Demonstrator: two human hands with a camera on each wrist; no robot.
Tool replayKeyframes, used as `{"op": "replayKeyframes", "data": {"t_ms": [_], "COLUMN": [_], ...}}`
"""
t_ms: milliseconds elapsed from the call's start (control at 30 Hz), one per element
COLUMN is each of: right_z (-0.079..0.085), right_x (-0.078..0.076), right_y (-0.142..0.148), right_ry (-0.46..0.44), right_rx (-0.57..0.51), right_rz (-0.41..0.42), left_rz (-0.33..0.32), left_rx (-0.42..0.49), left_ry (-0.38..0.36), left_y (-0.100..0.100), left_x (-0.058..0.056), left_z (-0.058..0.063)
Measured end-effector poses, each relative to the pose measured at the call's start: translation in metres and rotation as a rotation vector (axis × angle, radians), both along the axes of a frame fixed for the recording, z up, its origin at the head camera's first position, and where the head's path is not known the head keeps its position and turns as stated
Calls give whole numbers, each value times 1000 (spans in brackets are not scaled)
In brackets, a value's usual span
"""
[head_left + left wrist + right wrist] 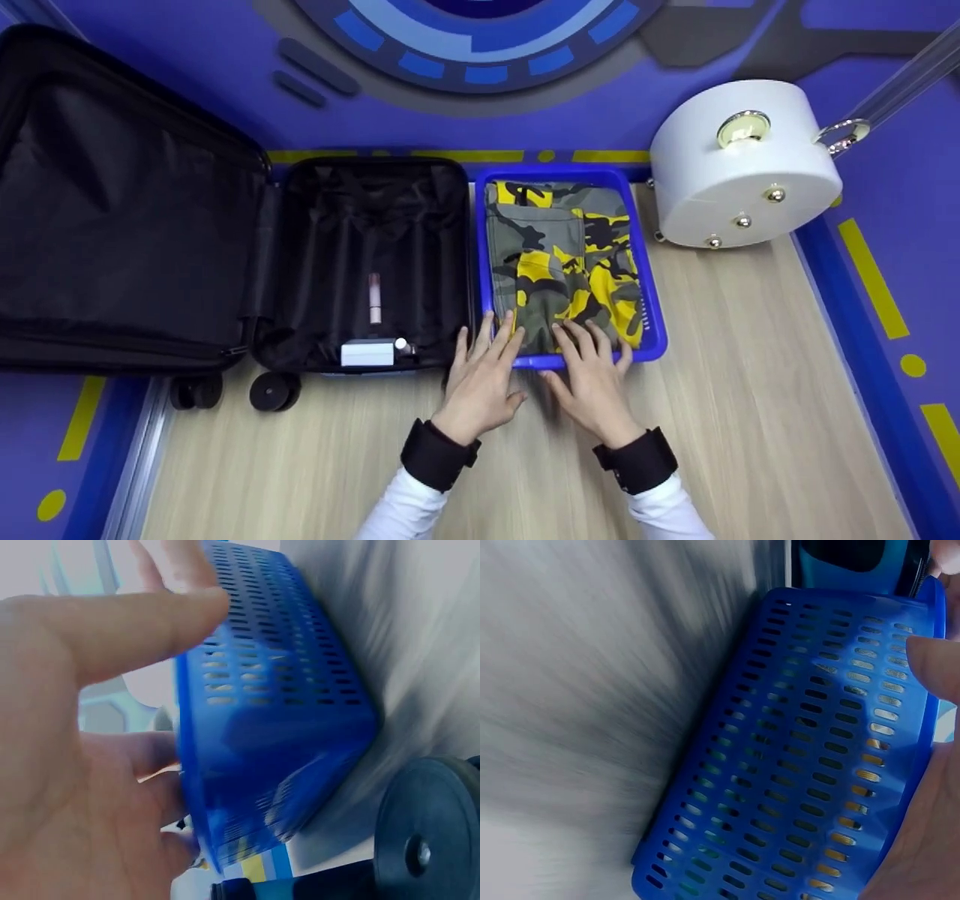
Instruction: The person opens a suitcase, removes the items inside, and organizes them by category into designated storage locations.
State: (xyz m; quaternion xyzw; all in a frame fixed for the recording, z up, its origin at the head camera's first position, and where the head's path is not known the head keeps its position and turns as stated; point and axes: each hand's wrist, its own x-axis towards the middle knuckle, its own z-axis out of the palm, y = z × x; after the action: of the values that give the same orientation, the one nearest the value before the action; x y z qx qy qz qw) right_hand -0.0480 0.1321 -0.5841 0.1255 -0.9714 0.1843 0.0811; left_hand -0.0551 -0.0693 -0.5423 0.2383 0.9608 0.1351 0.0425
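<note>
A blue plastic basket (pixel 657 330) with slotted walls holds a folded camouflage garment (pixel 551 277) in grey, yellow and black. At its front left corner my left hand (pixel 480 390) reaches over the rim with fingers extended; the left wrist view has the thumb outside the basket wall (pixel 277 727). My right hand (pixel 596 390) lies across the front rim, fingers spread on the garment. In the right wrist view its thumb (pixel 934 667) is outside, near the rim. Neither hand visibly grips anything.
An open black suitcase (pixel 322 262) stands left of the basket, lid (pixel 127 225) folded out, wheels (pixel 274 391) toward me. Inside lie a slim pinkish tube (pixel 375 300) and a small white box (pixel 367 353). A white rounded case (pixel 742 165) with metal studs stands at the back right.
</note>
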Motion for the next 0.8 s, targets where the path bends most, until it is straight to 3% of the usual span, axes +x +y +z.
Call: {"op": "replayKeyframes", "data": {"t_ms": [200,400,600,800], "right_z": [0,0,1,1], "right_x": [-20,-45,-49,-43], "right_y": [-11,-19,-18,-18], "right_ry": [7,-22,-45,-53], "right_rx": [5,24,32,10], "right_rz": [3,-12,-31,-15], "left_rz": [43,52,88,119], "left_rx": [35,99,84,53], "left_ry": [49,124,113,46], "left_y": [-6,-16,-24,-32], "left_x": [-6,2,22,42], "left_z": [-2,9,10,3]}}
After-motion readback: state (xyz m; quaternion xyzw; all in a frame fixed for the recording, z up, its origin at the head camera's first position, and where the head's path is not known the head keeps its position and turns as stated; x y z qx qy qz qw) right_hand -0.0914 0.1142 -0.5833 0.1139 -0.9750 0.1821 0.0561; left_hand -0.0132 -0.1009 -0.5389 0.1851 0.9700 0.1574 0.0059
